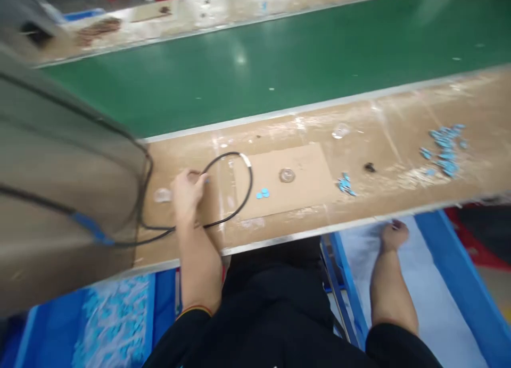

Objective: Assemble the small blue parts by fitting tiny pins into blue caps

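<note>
My left hand is over the left part of the bench, its fingers curled together inside a loop of black cable. A speck of blue shows by the thumb tip; what the fingers hold is blurred. Beside that hand lies a clear round piece. My right hand is closed above a blue bin with a white lining, past the bench's front edge. Something small and dark shows at its fingers, too blurred to name. Between the hands, a cardboard sheet bears small blue discs and a round clear-and-brown piece.
Small blue pieces lie heaped at the bench's right, with a smaller cluster nearer the cardboard. A green conveyor belt runs behind the bench. A metal housing stands at left. Below it, a blue bin holds blue-and-white pieces.
</note>
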The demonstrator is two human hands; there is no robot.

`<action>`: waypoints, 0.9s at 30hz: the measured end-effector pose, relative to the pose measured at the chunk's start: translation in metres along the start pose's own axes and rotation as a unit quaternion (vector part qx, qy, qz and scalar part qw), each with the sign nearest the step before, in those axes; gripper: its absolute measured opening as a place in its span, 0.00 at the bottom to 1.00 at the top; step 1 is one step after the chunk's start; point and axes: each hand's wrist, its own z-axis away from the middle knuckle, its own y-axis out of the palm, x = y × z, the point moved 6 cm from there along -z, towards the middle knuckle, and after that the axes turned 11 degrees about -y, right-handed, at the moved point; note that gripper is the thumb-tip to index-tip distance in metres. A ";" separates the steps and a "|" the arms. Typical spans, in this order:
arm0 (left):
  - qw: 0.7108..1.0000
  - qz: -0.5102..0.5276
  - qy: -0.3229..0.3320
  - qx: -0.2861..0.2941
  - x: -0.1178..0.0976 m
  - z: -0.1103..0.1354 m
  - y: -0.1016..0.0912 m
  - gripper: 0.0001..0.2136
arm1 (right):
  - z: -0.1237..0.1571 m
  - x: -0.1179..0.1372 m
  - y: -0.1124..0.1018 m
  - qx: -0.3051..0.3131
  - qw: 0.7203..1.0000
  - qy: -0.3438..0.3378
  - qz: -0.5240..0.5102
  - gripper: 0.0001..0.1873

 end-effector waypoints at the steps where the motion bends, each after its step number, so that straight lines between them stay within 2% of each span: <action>1: 1.000 -0.003 0.002 0.019 0.001 -0.001 0.002 0.07 | -0.002 -0.011 -0.001 -0.016 0.999 0.028 0.018 0.23; 4: 1.000 -0.003 -0.008 0.017 0.003 -0.007 0.005 0.06 | -0.012 -0.044 0.005 -0.026 0.997 0.067 0.038 0.19; 8: 0.999 -0.009 -0.036 0.015 0.001 -0.006 0.006 0.07 | -0.019 -0.075 0.017 -0.018 0.997 0.068 0.043 0.16; 13: 0.997 -0.062 -0.051 0.020 -0.016 0.012 -0.002 0.07 | -0.020 -0.086 0.029 -0.002 0.998 0.039 0.039 0.25; 19: 0.990 -0.102 -0.091 0.028 -0.037 0.034 -0.006 0.07 | -0.024 -0.098 0.040 0.004 0.999 0.028 0.045 0.28; 27: 0.990 -0.114 -0.068 0.037 -0.036 0.037 -0.008 0.06 | -0.025 -0.105 0.045 0.017 0.998 0.017 0.053 0.28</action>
